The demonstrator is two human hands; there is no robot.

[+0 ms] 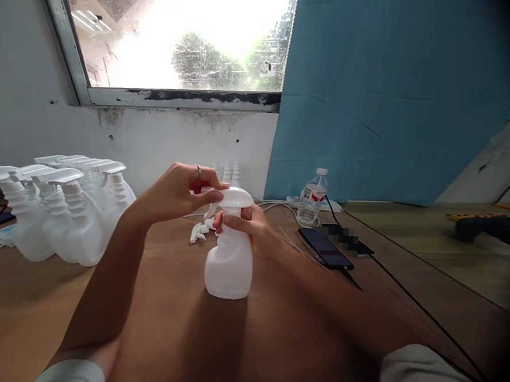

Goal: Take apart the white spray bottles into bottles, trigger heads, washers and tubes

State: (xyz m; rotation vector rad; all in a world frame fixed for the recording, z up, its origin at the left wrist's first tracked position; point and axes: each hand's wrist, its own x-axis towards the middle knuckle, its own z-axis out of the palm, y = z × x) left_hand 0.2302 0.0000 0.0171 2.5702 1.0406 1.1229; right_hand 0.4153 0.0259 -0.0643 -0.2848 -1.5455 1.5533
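Observation:
A white, translucent spray bottle (229, 268) stands upright on the brown table in front of me. On its neck sits a white trigger spray head (236, 198). My left hand (186, 188), with a ring on one finger, pinches the left, nozzle end of the spray head between thumb and fingers. My right hand (253, 224) is wrapped around the bottle's neck just under the head, its thumb across the front. Behind my hands, loose white trigger pieces (200, 231) lie on the table.
At the left stand several assembled spray bottles (80, 220) in a cluster. More ribbed bottle necks (228, 172) show behind my hands. To the right are a water bottle (312, 200), a phone (326, 248), another dark device (358, 243) and trailing cables. A window (182, 36) and blue sheet (373, 94) are behind.

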